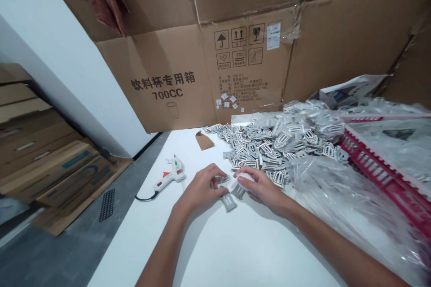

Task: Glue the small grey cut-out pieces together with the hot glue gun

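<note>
Near the middle of the white table, my left hand is closed with thumb and fingers on a small grey slotted piece, and a clear plastic bit shows by its fingertips. Just right of it, my right hand is closed round a whitish object that I cannot make out clearly. Under its fingers lies another grey slotted piece. Behind both hands spreads a large pile of grey and white arched pieces. A white glue gun lies left of my left hand.
Cardboard boxes stand behind the table. A magenta plastic crate and clear plastic bags lie at the right. A brown cardboard scrap rests near the back edge. Flattened boxes are on the floor at left.
</note>
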A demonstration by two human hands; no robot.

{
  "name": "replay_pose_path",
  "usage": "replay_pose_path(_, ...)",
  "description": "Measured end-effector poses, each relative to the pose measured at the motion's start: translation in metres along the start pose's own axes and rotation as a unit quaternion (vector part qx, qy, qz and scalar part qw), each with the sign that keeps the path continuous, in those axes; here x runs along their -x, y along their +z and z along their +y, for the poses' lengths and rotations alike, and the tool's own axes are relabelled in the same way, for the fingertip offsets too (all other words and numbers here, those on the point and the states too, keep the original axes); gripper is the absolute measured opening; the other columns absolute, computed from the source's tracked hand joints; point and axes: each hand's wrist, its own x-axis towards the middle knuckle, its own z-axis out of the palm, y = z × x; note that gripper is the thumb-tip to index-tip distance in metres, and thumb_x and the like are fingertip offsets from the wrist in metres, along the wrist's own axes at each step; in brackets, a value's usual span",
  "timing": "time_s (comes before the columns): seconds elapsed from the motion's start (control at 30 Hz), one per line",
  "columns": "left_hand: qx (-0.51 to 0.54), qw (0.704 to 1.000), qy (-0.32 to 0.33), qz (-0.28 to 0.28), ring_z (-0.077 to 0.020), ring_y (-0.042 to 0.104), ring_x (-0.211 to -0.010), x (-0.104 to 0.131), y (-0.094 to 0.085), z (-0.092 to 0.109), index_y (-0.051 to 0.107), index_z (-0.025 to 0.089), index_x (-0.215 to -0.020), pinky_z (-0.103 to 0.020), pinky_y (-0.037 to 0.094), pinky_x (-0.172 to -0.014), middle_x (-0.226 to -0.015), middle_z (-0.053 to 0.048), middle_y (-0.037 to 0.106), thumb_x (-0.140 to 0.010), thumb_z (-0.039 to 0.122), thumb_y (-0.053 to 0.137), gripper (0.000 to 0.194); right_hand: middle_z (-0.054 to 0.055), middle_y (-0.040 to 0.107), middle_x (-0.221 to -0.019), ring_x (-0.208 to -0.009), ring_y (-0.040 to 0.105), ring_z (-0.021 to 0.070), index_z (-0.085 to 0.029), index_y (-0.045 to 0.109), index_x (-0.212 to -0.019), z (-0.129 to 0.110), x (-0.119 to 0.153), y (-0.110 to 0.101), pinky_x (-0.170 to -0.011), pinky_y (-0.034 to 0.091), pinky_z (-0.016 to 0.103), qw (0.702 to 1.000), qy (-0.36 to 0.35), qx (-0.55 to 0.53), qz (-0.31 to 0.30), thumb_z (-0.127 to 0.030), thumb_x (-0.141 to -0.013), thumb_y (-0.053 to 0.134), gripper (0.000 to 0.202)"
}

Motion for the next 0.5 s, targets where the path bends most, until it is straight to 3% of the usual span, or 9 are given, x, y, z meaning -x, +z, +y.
replay_pose_path(0.13, 0.086, 0.994, -0.018, 0.061, -0.0185, 0.066, -0.083, -0.004, 0.007, 0.007, 0.078, 0.021, -0.099, -0.030, 0.052, -0.073, -0.098, -0.006, 0.076, -0.096, 0.046, 0.067, 0.027, -0.007, 0.049, -0.072, -0.053, 0.035, 0.0086, -0.026, 0.063, -0.107, 0.003, 0.003, 0.004, -0.050, 0.023, 0.024, 1.000, -0.010, 0.004, -0.020, -0.059, -0.091, 0.075, 0.038)
replay_pose_path(0.33, 0.242, 0.968, -0.056, -0.023, -0.0123, 0.055, -0.063, -0.002, 0.021, 0.015, 0.073, 0.016, -0.088, -0.025, 0.044, -0.059, -0.073, -0.002, 0.067, -0.086, 0.057, 0.080, 0.041, -0.003, 0.066, -0.093, -0.054, 0.036, 0.0073, -0.028, 0.051, -0.112, 0.003, 0.008, 0.010, -0.051, 0.025, 0.022, 0.998, -0.036, 0.031, -0.049, -0.056, -0.094, 0.074, 0.040)
replay_pose_path(0.5, 0.293, 0.953, -0.073, -0.024, -0.0118, 0.057, -0.061, -0.004, 0.029, 0.013, 0.069, 0.016, -0.083, -0.024, 0.044, -0.056, -0.074, -0.003, 0.068, -0.082, 0.058, 0.084, 0.044, -0.003, 0.070, -0.093, -0.057, 0.042, 0.0081, -0.028, 0.049, -0.110, -0.003, 0.010, 0.014, -0.053, 0.029, 0.021, 0.996, -0.052, 0.039, -0.062, -0.051, -0.094, 0.074, 0.039)
